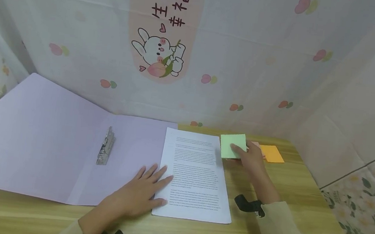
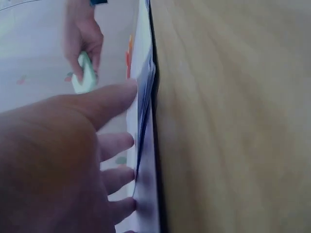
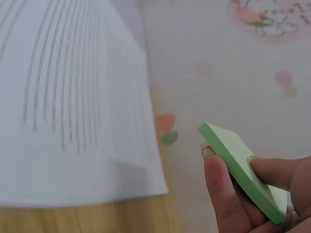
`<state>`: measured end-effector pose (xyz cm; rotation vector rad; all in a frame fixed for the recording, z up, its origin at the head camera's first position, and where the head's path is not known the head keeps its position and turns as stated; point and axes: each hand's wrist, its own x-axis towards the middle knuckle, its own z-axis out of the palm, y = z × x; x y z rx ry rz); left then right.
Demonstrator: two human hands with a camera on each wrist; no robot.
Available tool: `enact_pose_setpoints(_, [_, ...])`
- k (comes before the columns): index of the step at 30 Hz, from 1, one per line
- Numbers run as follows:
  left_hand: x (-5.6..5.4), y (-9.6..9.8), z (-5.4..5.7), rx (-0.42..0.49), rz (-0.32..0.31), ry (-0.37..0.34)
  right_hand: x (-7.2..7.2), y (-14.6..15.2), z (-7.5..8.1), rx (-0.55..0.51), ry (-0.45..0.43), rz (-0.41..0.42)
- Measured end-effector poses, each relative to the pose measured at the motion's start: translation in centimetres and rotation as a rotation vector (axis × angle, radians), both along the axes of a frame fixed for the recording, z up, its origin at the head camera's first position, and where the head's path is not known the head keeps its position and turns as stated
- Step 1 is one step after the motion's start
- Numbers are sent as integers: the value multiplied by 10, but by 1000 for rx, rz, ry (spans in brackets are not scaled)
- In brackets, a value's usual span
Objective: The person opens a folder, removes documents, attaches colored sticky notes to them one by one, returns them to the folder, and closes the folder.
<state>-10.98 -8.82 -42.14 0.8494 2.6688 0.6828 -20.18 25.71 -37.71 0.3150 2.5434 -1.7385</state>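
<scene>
A green sticky note pad (image 1: pixel 233 145) is pinched between the thumb and fingers of my right hand (image 1: pixel 252 158), above the table at the back right. In the right wrist view the pad (image 3: pixel 245 170) looks thick and tilted, with the thumb on its face. My left hand (image 1: pixel 143 192) lies with its fingers spread, fingertips at the left edge of a printed paper stack (image 1: pixel 195 175). The left wrist view shows its straight fingers (image 2: pixel 119 179) against the stack's side. The stack overlaps the right part of an open lilac folder (image 1: pixel 136 142).
An orange sticky note pad (image 1: pixel 273 154) lies at the back right, with a pinkish pad (image 1: pixel 256 144) partly hidden behind my right hand. The folder carries a metal clip (image 1: pixel 106 146), and its cover leans against the curtain (image 1: pixel 88 53). Wooden tabletop (image 1: pixel 289 188) shows at the right.
</scene>
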Motion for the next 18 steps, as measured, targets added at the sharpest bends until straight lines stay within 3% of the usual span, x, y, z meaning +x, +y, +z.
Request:
enact_pose_setpoints(4, [-6, 5, 10, 32, 32, 31, 12, -12, 9, -33, -6, 20])
enact_pose_setpoints(9, [-16, 21, 37, 96, 110, 176, 28, -34, 22, -111, 3, 55])
enact_pose_setpoints(13, [-23, 41, 57, 213, 210, 277, 40, -54, 27, -192, 32, 108])
enact_pose_setpoints(18, [-33, 64, 67, 307, 261, 315, 51, -72, 29, -228, 56, 186])
